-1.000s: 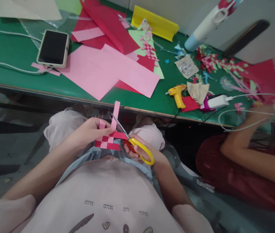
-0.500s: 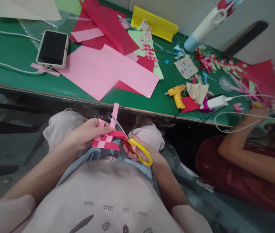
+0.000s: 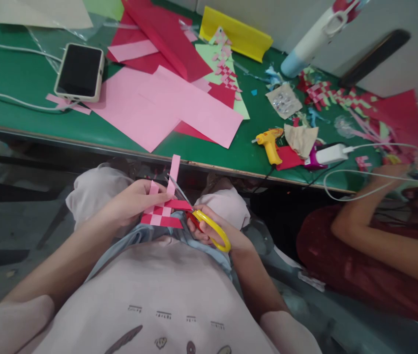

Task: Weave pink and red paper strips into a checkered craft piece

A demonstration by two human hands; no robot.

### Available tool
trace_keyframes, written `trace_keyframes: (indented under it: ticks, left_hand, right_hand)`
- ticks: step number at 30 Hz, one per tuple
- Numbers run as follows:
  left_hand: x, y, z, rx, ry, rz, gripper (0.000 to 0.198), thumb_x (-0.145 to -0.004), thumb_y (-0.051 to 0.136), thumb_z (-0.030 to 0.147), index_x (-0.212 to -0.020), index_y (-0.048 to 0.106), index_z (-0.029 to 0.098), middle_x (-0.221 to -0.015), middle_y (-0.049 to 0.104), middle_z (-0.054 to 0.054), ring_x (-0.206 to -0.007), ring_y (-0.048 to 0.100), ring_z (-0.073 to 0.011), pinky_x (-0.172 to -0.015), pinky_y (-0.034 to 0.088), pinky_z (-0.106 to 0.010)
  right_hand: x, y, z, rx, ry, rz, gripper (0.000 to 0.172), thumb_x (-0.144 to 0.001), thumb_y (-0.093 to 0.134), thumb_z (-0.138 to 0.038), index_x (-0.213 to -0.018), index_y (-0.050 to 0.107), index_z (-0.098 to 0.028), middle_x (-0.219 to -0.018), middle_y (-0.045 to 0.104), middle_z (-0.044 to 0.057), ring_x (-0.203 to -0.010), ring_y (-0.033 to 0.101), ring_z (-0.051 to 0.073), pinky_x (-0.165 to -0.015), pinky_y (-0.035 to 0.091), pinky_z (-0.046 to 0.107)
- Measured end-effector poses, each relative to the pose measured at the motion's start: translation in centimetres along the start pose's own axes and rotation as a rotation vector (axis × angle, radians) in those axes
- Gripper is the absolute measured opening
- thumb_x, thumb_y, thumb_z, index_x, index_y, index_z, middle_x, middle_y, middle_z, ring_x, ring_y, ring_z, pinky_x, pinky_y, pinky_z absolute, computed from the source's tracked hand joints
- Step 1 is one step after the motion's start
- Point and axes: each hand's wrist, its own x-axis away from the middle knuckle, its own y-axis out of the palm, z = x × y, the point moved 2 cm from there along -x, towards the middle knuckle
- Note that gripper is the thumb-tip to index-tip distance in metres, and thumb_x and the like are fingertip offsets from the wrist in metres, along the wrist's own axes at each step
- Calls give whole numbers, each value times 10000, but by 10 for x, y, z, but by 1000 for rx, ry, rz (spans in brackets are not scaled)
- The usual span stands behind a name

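Note:
Over my lap, my left hand (image 3: 137, 199) pinches a small woven piece of red and pink paper strips (image 3: 162, 215). A long pink strip (image 3: 174, 169) sticks up from the weave, and red strip ends point right. My right hand (image 3: 203, 228) grips a pair of scissors (image 3: 214, 228) with yellow and red handles. The scissor blades point up and left, lying across the pink strip and beside the red one. Part of the weave is hidden behind my left fingers and thumb.
On the green table (image 3: 20, 110) lie pink paper sheets (image 3: 194, 113), a device with a dark screen (image 3: 79, 71), a yellow glue gun (image 3: 270, 145) and a packet of clear beads (image 3: 283, 101). To the right, another person's arm (image 3: 382, 233) reaches toward the table amid white cables.
Both hands, the woven paper and the scissors keep nearly the same place. The view has shifted very slightly.

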Motion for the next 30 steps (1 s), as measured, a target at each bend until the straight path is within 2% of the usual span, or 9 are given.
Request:
trace_keyframes:
  ticks: [5, 9, 13, 19, 30]
  left_hand:
    - [0, 2, 3, -40, 4, 49, 425, -793, 669, 362, -487, 475, 141, -460, 430, 51, -402, 322, -17, -380, 245, -133]
    - [0, 3, 2, -63, 15, 43, 375, -783, 671, 392, -543, 528, 142, -485, 431, 51, -421, 332, -27, -395, 255, -143]
    - [0, 2, 1, -98, 47, 58, 395, -763, 675, 430, -537, 512, 150, -489, 425, 50, -420, 318, -36, -397, 244, -163]
    - [0, 3, 1, -132, 42, 55, 378, -751, 666, 472, -578, 555, 154, -514, 460, 35, -435, 367, -58, -414, 278, -188]
    - [1, 2, 1, -136, 56, 49, 359, -768, 662, 447, -588, 577, 148, -521, 466, 37, -445, 376, -51, -413, 280, -173]
  right_hand:
    - [0, -1, 1, -2, -2, -11, 505, -754, 683, -575, -1094, 433, -298, -849, 484, -27, -479, 290, 34, -387, 165, 185]
    - [0, -1, 2, 8, -27, -25, 502, -768, 665, -589, -1092, 424, -292, -853, 480, -33, -473, 291, 24, -380, 171, 177]
    - [0, -2, 3, 28, -32, -23, 479, -796, 636, -580, -1098, 411, -283, -856, 478, -38, -475, 292, 22, -380, 171, 175]
    - [-1, -3, 4, 24, -37, -46, 438, -825, 615, -547, -1101, 400, -283, -870, 474, -37, -480, 283, 25, -393, 161, 194]
    - [1, -2, 2, 31, -22, -49, 461, -814, 624, -556, -1114, 402, -285, -886, 471, -22, -495, 284, 40, -413, 155, 228]
